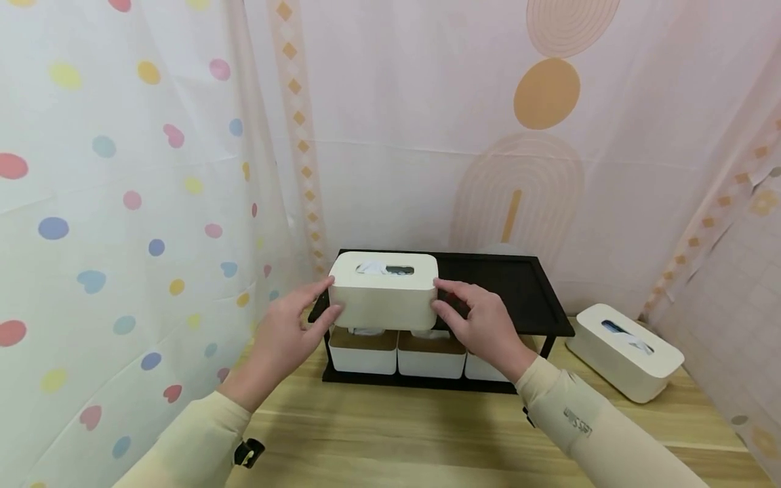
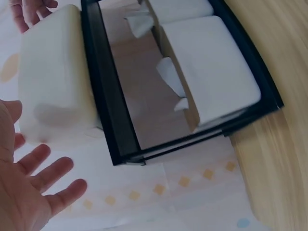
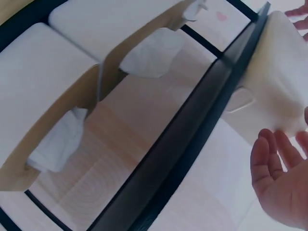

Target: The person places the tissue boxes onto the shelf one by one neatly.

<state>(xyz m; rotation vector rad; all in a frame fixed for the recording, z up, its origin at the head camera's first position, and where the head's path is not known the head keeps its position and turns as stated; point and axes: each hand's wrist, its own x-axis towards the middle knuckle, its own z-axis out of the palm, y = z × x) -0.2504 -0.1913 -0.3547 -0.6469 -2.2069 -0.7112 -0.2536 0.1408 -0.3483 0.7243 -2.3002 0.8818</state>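
Note:
A cream tissue box [image 1: 384, 306] with a slotted lid is at the front left of a black two-tier rack's top [image 1: 506, 291]. At its left end, the thumb and forefinger of my left hand [image 1: 282, 333] touch the side. The right hand [image 1: 486, 324] touches the opposite end in the same way. Spread fingers show on the left hand [image 2: 33, 183] in the left wrist view. Loosely bent fingers appear on the right hand [image 3: 284, 178] in the right wrist view. The box hides part of the rack's front edge.
On the rack's lower tier stand white open-front boxes [image 1: 430, 362] with white tissue poking out. A second cream tissue box [image 1: 628, 352] lies on the wooden table [image 1: 390, 434] to the right. Patterned curtains [image 1: 390, 88] hang behind and at the left.

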